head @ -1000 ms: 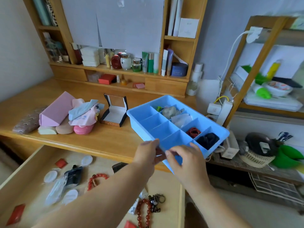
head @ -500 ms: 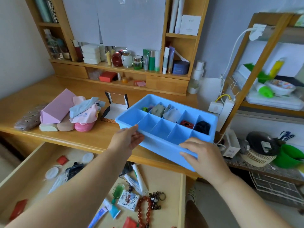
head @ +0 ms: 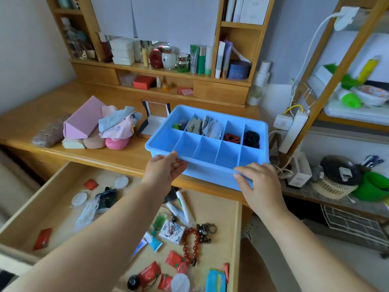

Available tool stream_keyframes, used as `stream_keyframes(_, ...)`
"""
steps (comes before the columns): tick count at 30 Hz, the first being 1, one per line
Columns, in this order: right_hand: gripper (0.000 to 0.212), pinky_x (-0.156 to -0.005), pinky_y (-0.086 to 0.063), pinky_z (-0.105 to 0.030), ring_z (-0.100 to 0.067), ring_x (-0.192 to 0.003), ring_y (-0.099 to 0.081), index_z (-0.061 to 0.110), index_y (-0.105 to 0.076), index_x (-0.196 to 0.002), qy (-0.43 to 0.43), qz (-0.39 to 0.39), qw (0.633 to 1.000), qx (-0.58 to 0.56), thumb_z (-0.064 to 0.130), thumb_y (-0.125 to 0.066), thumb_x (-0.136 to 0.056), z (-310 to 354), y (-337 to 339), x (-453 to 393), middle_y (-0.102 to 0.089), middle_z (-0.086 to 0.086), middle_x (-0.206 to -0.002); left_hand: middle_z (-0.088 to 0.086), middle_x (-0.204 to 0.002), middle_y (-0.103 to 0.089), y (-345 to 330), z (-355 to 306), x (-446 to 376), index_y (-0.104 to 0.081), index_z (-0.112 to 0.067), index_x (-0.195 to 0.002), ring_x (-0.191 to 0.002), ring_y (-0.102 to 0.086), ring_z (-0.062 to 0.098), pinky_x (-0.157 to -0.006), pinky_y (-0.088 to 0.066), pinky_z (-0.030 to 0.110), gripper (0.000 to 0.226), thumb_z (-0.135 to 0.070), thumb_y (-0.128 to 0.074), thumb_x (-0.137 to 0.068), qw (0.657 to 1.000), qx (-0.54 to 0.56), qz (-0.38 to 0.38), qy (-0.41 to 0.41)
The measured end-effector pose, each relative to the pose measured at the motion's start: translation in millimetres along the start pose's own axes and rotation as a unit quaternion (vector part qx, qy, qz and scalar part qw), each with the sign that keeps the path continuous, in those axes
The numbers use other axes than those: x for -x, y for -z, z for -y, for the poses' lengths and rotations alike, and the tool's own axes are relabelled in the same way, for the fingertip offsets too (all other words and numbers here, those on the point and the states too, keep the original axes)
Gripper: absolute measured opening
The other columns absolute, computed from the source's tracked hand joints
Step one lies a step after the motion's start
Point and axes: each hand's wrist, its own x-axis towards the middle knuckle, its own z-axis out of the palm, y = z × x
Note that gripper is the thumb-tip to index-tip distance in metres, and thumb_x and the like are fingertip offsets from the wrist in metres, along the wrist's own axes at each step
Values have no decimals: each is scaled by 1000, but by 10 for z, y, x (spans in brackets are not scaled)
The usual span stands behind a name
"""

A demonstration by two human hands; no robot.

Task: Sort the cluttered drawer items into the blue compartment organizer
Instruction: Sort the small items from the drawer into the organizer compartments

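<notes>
The blue compartment organizer (head: pixel 210 172) sits on the wooden desk, its front edge near the desk's edge. Its back row holds a green item (head: pixel 176 125), grey sachets (head: pixel 202 127), a red hair tie (head: pixel 231 138) and a black scrunchie (head: pixel 251 137); nothing shows in the front row. My left hand (head: pixel 164 169) grips the front-left rim. My right hand (head: pixel 256 180) holds the front-right corner, fingers lying over the rim. Below, the open drawer (head: pixel 31 205) holds a red bead bracelet (head: pixel 190 243), a keychain (head: pixel 205 230), a white tube (head: pixel 185 205), red packets and cotton pads.
On the desk to the left lie a pink triangular case (head: pixel 82 121), a pile of cloths (head: pixel 117 125) and an open jewellery box (head: pixel 153 119). A power strip (head: pixel 292 131) and cables stand right of the organizer. Shelves of cosmetics line the back.
My hands stopped pinching a small item together and took hold of the organizer's front edge. The organizer has turned and shifted left, now squarer to the desk edge.
</notes>
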Motion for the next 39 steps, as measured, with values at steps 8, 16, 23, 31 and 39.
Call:
stream_keyframes(8, 20, -93, -39, -39, -26, -94, -53, 14, -69, -105, 88, -79, 992, 49, 20, -61, -88, 169, -152, 288, -61, -6, -103, 7, -72, -64, 419, 262, 126, -57, -6, -93, -60, -67, 14, -63, -60, 29, 7, -13, -54, -95, 971, -228, 43, -57)
stream_keyframes(16, 40, -107, -35, -33, -20, -131, -37, 31, -50, -130, -72, 413, 907, 32, 36, -52, -91, 289, -1097, 891, -34, 6, -149, 0, -115, -59, 857, 1382, 63, -60, -21, -114, -112, -49, 20, -96, -36, 27, 30, -19, -47, -87, 593, -757, 176, -210)
stream_keyframes(23, 40, -88, -42, -37, -27, -113, -50, 23, -50, -111, -104, 499, 854, 103, 46, -63, -81, 303, -1126, 966, -44, 0, -119, 9, -116, -53, 827, 1609, -41, -52, -12, -114, -112, -42, 29, -102, -24, 37, 28, -17, -46, -87, 426, -871, 173, -175)
stream_keyframes(31, 38, -67, -37, -29, -20, -91, -57, 27, -40, -72, -175, 509, 835, 113, 58, -62, -72, 383, -1057, 900, -51, 5, -102, 1, -83, -68, 1213, 1071, 238, -56, -20, -95, -80, -66, 16, -73, -55, 27, 6, -15, -53, -94, 864, -483, 78, -120)
stream_keyframes(39, 51, -41, -38, -21, -13, -40, -47, 10, -61, -92, -463, 413, 698, -358, 60, -55, -81, 475, -831, 699, -66, -4, -60, 16, -88, -69, 1939, 638, -19, -57, -10, -106, -68, -70, 24, -59, -56, 31, 16, -5, -44, -97, 926, -353, -132, -20)
